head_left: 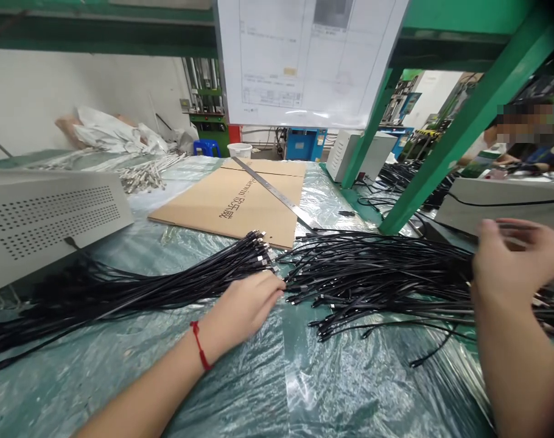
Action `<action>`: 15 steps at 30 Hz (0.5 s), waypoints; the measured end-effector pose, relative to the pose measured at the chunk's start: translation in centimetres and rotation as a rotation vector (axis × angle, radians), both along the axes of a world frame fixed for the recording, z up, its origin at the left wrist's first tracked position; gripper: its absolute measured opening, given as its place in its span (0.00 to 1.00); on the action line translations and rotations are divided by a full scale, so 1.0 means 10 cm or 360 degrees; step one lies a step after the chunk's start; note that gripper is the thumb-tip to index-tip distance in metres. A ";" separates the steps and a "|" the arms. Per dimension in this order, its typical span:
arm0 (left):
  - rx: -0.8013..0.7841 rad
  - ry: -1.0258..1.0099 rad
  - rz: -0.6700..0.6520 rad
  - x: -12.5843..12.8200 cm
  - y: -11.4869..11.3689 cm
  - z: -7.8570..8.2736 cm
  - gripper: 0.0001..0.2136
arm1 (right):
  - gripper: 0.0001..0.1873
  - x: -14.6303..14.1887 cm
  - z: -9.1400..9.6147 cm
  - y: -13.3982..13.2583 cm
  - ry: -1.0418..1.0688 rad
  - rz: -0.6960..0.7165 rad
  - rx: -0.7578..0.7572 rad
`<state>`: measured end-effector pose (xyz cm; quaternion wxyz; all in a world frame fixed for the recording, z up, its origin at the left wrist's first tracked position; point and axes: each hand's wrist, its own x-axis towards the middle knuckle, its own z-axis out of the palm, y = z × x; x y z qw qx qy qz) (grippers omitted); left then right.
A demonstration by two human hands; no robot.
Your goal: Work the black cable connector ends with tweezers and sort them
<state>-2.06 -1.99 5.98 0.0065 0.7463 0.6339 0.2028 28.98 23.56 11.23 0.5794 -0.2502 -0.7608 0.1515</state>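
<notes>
My left hand (246, 305), with a red cord bracelet (200, 345) on its wrist, is closed in a pinch on the end of a black cable (290, 288) at the left edge of the right-hand pile. Just behind its fingers lie the metal plugs (261, 249) of a bundle of black cables (153, 289) stretching left. A wide, loose pile of black cables (377, 274) spreads to the right, connectors facing left. Over its far right part, my right hand (514, 261) is raised with curled fingers; what they hold, if anything, is hidden.
Behind the cables lies a flat cardboard sheet (268, 210) with a steel ruler (277, 193) across it. A perforated grey metal box (53, 219) stands left, and a green post (455, 121) slants down at right. A document board (311, 67) hangs overhead. A co-worker (491, 146) is at far right.
</notes>
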 end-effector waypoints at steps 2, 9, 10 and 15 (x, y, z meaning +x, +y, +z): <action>0.0132 -0.0251 -0.0162 0.14 -0.05 -0.03 0.08 | 0.11 -0.25 -0.06 -0.24 0.0009 -0.0007 -0.0048; 0.0545 -0.0543 -0.0175 0.35 -0.13 -0.08 0.05 | 0.10 -0.81 -0.34 -1.28 -0.0700 0.0639 -0.0204; 0.0574 -0.0524 -0.0164 0.36 -0.13 -0.07 0.05 | 0.11 -0.82 -0.37 -1.34 -0.0688 0.0710 -0.0165; 0.0627 -0.0370 -0.0083 0.39 -0.12 -0.02 0.05 | 0.15 -0.80 -0.43 -1.47 -0.0603 0.0753 -0.0074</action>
